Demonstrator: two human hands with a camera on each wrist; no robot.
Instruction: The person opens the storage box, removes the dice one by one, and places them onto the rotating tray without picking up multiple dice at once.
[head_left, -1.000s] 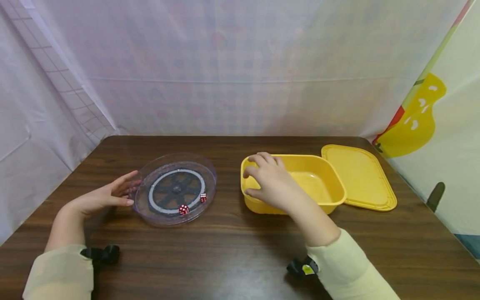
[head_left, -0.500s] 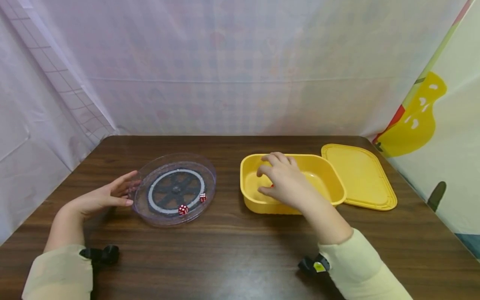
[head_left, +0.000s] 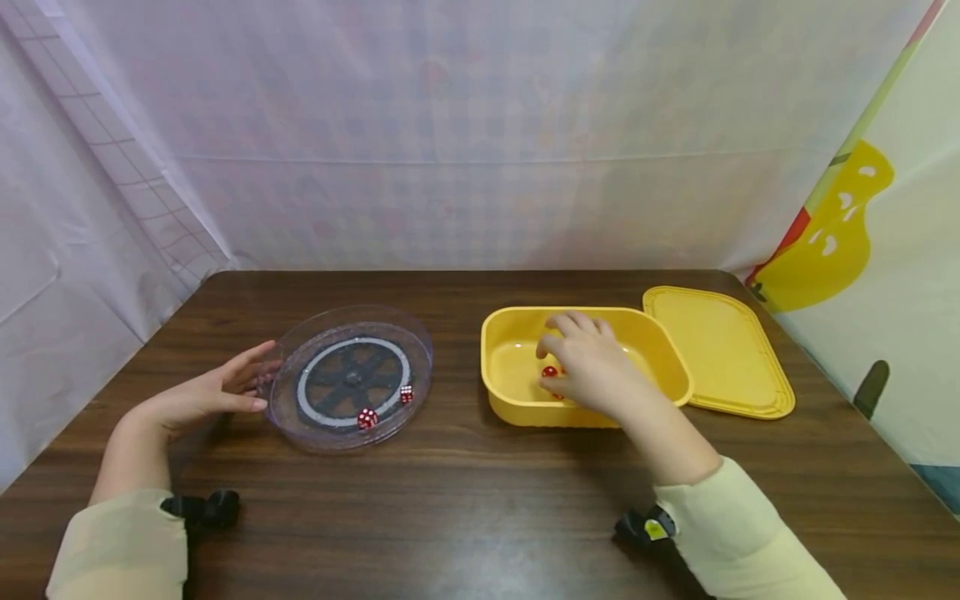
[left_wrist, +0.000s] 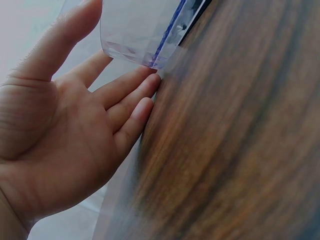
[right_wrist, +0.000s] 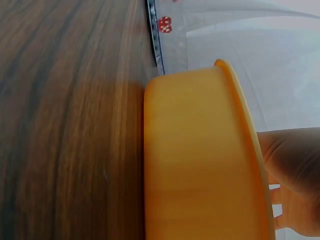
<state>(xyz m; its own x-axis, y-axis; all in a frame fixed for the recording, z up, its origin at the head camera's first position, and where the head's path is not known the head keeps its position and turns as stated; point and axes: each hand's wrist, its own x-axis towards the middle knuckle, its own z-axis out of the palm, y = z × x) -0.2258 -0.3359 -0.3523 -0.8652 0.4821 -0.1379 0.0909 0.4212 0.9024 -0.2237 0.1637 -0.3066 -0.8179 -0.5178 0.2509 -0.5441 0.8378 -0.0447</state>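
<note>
At the left of the head view, my left hand (head_left: 213, 396) rests beside a clear round dish (head_left: 330, 446), its thumb and fingers extended at the dish's side wall. Inside that dish lie two red dice: a larger die (head_left: 367, 418) near the front and a smaller die (head_left: 406, 394) at the right. My right hand (head_left: 588, 362) hovers over the yellow plastic box (head_left: 501, 375), fingers spread and slightly bent. Below its fingertips, red dice (head_left: 550, 372) show on the box floor, partly hidden by the hand. In the right wrist view, the box wall (right_wrist: 200, 155) hides the fingertips.
A yellow lid (head_left: 723, 354) lies flat behind and right of the box. Both stand on a dark wooden table (head_left: 450, 500). A white curtain (head_left: 450, 150) hangs along the table's back edge.
My right hand has moved right across the box, and red dice have come into view on the box floor beneath it. My left hand and the round dish have stayed in place.
</note>
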